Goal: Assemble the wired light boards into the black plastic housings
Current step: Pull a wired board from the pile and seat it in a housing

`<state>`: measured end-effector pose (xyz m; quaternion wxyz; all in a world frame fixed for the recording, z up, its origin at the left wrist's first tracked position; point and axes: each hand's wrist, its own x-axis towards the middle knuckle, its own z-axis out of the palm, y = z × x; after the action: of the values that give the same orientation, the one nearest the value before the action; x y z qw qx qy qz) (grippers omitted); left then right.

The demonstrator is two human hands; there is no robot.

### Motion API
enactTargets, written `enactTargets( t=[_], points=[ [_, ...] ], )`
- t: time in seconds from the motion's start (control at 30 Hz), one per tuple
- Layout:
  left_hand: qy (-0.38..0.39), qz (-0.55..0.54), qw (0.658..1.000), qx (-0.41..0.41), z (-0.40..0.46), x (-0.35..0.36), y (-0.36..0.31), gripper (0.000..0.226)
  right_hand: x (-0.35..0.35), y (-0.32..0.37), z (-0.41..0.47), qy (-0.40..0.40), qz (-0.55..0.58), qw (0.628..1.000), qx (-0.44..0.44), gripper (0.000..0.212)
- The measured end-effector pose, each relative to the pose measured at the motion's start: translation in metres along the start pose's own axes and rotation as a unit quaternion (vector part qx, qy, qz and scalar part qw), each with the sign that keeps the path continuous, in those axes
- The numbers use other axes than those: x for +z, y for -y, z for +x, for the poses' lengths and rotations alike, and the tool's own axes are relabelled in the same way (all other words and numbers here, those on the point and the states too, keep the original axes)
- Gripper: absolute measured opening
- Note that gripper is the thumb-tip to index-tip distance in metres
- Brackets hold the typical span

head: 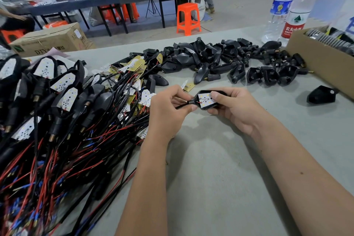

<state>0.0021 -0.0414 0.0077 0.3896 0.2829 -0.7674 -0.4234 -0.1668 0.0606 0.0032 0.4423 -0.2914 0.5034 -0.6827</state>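
Note:
A black plastic housing (pixel 206 106) with a white light board (pixel 204 98) lying in it is held above the grey table (pixel 220 168). My right hand (pixel 235 109) grips the housing, its thumb pressing on the board. At the housing's narrow end my left hand (pixel 168 109) pinches the black cable (pixel 183 105). Empty black housings (pixel 216 59) lie heaped at the back of the table. Finished housings with boards (pixel 63 90) and loose wired boards (pixel 134 67) pile up on the left among red and black wires (pixel 57 159).
A cardboard box (pixel 323 61) of parts stands at the right, with a single housing (pixel 321 94) in front of it. Two water bottles (pixel 287 7) stand behind it. Beyond the table are an orange stool (pixel 188 18), a carton (pixel 51 40) and people at another table.

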Motion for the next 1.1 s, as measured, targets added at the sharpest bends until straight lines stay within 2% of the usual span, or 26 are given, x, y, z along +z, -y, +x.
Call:
enactTargets(
  t=[0.23, 0.37, 0.47, 0.53, 0.57, 0.63, 0.7, 0.73, 0.8, 0.9, 1.0, 1.1],
  points=[
    [0.024, -0.08, 0.996, -0.033, -0.001, -0.004, -0.002, 0.03, -0.008, 0.005, -0.003, 0.022, 0.052, 0.997, 0.046, 0.027],
    [0.022, -0.059, 0.998, -0.018, -0.001, -0.002, -0.001, 0.026, -0.006, 0.003, -0.002, -0.006, 0.055, 0.998, 0.04, 0.023],
    [-0.059, 0.095, 0.992, 0.056, 0.0, 0.004, -0.003, 0.012, 0.002, -0.001, 0.002, -0.093, 0.052, 0.994, -0.006, 0.007],
    [-0.135, 0.111, 0.982, 0.067, 0.001, 0.007, -0.008, 0.01, 0.001, -0.001, 0.004, -0.152, 0.06, 0.986, -0.031, 0.005],
    [-0.157, 0.082, 0.983, 0.039, 0.002, 0.007, -0.009, 0.014, -0.002, 0.001, 0.004, -0.176, 0.067, 0.981, -0.037, 0.004],
    [-0.13, -0.05, 0.985, -0.104, 0.005, 0.006, -0.013, 0.02, -0.009, 0.004, 0.005, -0.201, 0.083, 0.975, -0.04, 0.001],
    [-0.064, -0.201, 0.939, -0.271, 0.005, 0.004, -0.017, 0.029, -0.014, 0.006, 0.005, -0.2, 0.09, 0.975, -0.036, 0.002],
    [-0.051, -0.26, 0.909, -0.322, 0.005, 0.002, -0.018, 0.036, -0.015, 0.006, 0.005, -0.197, 0.089, 0.976, -0.033, 0.003],
    [-0.088, -0.36, 0.861, -0.349, 0.006, -0.005, -0.019, 0.046, -0.016, 0.005, 0.004, -0.19, 0.081, 0.978, -0.031, 0.003],
    [-0.176, -0.474, 0.809, -0.3, 0.011, -0.018, -0.017, 0.045, -0.018, 0.005, 0.003, -0.191, 0.047, 0.98, -0.043, 0.003],
    [-0.246, -0.445, 0.825, -0.246, 0.014, -0.028, -0.012, 0.042, -0.021, 0.005, 0.004, -0.203, -0.03, 0.977, -0.06, 0.004],
    [-0.318, -0.306, 0.872, -0.21, 0.014, -0.032, -0.01, 0.044, -0.021, 0.002, 0.004, -0.177, -0.143, 0.972, -0.064, 0.007]
  ],
)
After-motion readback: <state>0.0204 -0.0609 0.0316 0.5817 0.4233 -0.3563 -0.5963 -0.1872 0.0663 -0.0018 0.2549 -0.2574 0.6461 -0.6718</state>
